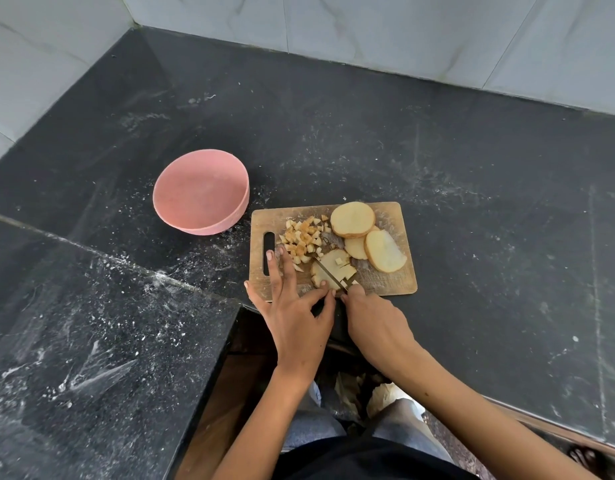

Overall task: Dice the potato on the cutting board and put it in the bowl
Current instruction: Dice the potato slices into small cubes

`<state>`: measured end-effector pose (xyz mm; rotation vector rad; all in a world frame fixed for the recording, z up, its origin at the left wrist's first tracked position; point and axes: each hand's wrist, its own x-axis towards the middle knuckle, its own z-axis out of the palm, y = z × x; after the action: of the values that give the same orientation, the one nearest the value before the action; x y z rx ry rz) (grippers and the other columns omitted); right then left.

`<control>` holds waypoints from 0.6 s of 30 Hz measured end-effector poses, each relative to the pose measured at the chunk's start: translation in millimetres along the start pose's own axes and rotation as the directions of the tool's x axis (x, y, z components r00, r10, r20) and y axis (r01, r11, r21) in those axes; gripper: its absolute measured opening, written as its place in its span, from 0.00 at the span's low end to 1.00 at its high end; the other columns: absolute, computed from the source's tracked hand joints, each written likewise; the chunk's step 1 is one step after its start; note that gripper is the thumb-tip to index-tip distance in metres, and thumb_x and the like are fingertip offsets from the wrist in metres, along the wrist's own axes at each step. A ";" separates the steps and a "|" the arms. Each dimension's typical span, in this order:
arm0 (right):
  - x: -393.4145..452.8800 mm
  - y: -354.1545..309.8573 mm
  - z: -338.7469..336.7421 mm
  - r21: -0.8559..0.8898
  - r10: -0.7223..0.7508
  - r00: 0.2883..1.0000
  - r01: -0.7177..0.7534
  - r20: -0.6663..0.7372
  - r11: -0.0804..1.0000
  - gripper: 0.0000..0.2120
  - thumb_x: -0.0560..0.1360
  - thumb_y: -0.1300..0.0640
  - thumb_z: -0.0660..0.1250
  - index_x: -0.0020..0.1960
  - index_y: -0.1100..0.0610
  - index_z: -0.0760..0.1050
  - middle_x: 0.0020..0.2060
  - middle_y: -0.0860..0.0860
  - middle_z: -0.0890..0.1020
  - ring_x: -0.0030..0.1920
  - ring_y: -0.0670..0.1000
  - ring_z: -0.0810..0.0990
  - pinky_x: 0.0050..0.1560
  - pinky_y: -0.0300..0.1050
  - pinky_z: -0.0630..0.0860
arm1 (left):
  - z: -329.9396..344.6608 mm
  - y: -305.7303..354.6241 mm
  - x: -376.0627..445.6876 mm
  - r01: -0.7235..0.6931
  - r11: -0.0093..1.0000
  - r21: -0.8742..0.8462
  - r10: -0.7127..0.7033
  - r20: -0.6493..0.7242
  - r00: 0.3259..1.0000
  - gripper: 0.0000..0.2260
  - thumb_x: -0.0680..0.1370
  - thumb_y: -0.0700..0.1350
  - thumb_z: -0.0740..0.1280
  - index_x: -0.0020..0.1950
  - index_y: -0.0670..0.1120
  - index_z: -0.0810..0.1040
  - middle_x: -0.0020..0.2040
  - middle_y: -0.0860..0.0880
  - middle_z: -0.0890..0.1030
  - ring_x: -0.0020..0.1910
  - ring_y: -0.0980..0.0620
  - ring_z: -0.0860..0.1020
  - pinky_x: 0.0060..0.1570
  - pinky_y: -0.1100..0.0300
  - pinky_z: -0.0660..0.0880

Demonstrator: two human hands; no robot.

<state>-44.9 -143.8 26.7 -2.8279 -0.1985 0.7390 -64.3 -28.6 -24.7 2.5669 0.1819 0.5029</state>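
Observation:
A wooden cutting board [396, 282] lies on the black counter. On it sit three round potato slices [353, 219], a heap of small diced pieces [302, 237] and a partly cut slice [333, 266] near the front edge. My right hand [375, 323] grips a knife [328, 271] whose blade lies across that slice. My left hand [292, 306] rests on the board with fingers spread, thumb and forefinger pinching the slice's near edge. A pink bowl [181, 216] stands to the board's left, holding nothing that I can see.
The black stone counter [472, 202] is dusted with white specks and runs back to a pale tiled wall [368, 29]. A lower counter section [91, 341] lies at the left, with a gap in front where my legs show.

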 end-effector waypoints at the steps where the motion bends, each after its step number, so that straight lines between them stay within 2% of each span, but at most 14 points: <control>1: -2.6 2.7 0.3 0.001 0.004 1.000 -0.004 0.006 1.000 0.12 0.84 0.54 0.48 0.58 0.59 0.65 0.53 0.58 0.79 0.53 0.60 0.79 0.40 0.48 0.67 | -0.4 0.7 0.0 -0.001 1.000 -0.003 0.001 -0.003 1.000 0.04 0.72 0.50 0.70 0.40 0.55 0.85 0.76 0.42 0.62 0.79 0.46 0.50 0.73 0.44 0.35; 4: -13.8 10.8 1.7 -0.005 0.011 1.000 -0.011 0.027 1.000 0.14 0.84 0.52 0.46 0.57 0.59 0.64 0.52 0.58 0.79 0.52 0.60 0.79 0.40 0.48 0.66 | -0.9 1.4 1.2 0.000 1.000 -0.007 0.000 -0.014 1.000 0.05 0.72 0.50 0.71 0.38 0.55 0.85 0.76 0.43 0.62 0.79 0.47 0.49 0.73 0.44 0.34; 8: -30.0 21.9 6.7 -0.020 0.028 0.997 -0.027 0.067 0.999 0.11 0.84 0.50 0.44 0.49 0.55 0.58 0.50 0.56 0.80 0.50 0.60 0.80 0.39 0.48 0.66 | 0.3 1.4 1.4 -0.003 1.000 -0.002 0.003 -0.021 1.000 0.05 0.73 0.50 0.71 0.38 0.55 0.85 0.77 0.43 0.61 0.79 0.46 0.50 0.73 0.44 0.34; 18: -50.5 39.0 17.5 -0.067 0.035 0.997 -0.031 0.069 0.997 0.11 0.84 0.49 0.43 0.48 0.54 0.56 0.47 0.54 0.81 0.49 0.59 0.81 0.38 0.48 0.67 | 2.4 1.1 0.0 0.004 1.000 0.011 -0.003 -0.030 1.000 0.04 0.72 0.50 0.71 0.38 0.56 0.85 0.77 0.42 0.61 0.78 0.45 0.51 0.73 0.41 0.37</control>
<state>-94.3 -187.8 26.2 -2.8754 -0.1911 0.8554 -63.3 -30.6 -26.1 2.5703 0.2005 0.5412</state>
